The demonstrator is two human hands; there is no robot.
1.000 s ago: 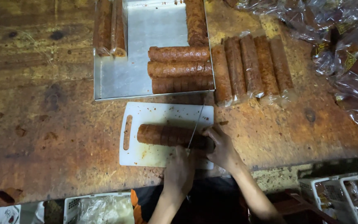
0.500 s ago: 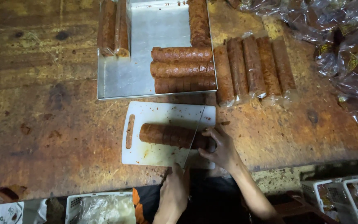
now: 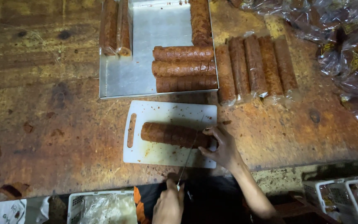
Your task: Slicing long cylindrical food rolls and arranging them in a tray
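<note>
Low in the frame, the left hand [image 3: 169, 204] grips a knife [image 3: 188, 155]; the right hand [image 3: 222, 146] pinches the roll [image 3: 172, 135], which looks soft and crumbly, at its end.

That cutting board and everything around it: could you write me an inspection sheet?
Surface: worn wooden table, stained.
Job's things: brown roll on white board; knife cutting near its right end.
Clutter: metal tray with rolls; wrapped rolls beside it; plastic bags far right.
Hands: left hand grips the knife handle; right hand steadies the roll.
Cables: nothing seen.
Surroundings: white crates below the table edge.
</note>
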